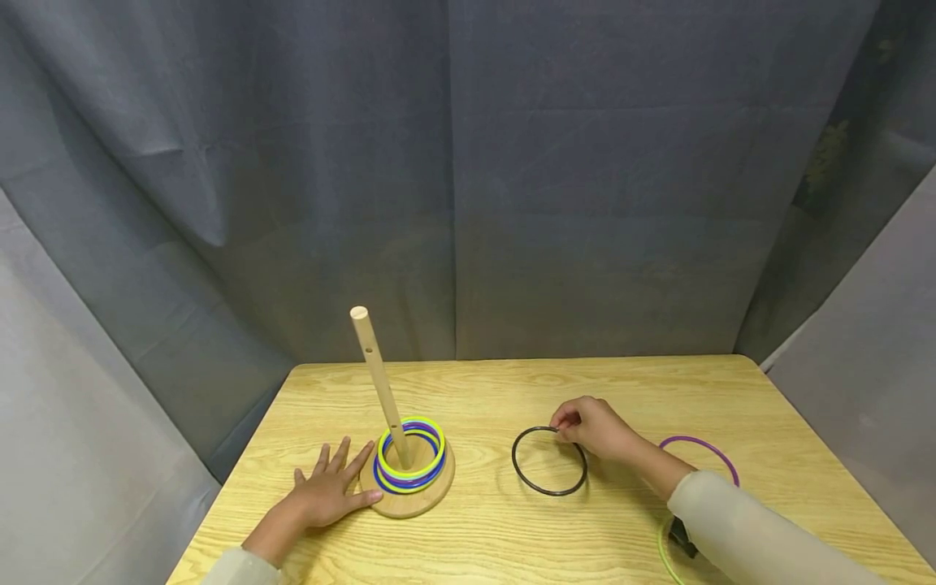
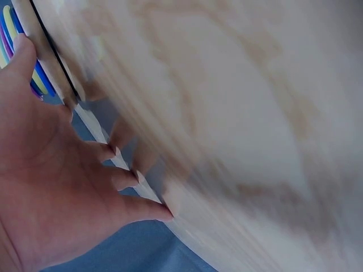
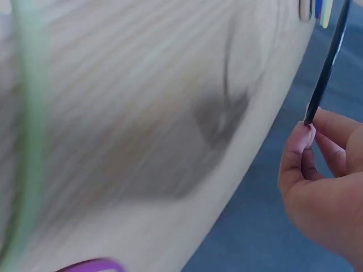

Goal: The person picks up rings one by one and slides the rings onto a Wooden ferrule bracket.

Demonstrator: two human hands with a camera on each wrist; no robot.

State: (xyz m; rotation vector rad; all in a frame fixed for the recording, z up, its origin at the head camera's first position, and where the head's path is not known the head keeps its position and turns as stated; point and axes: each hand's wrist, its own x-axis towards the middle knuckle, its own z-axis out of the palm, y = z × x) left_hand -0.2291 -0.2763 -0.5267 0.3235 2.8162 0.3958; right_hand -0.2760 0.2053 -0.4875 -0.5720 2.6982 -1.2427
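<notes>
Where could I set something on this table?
The table is bare between the round base and held black ring, and along its back edge. Crowded: around the base and left hand, and near the loose purple ring and green ring.

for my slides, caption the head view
Left hand splayed at the peg base, right hand pinching a black ring above the table.

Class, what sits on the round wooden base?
The base holds a wooden peg with stacked rings around it: yellow uppermost, blue and purple below. The left hand is at the base's edge. Lower rings are partly covered, so their number is unclear.
</notes>
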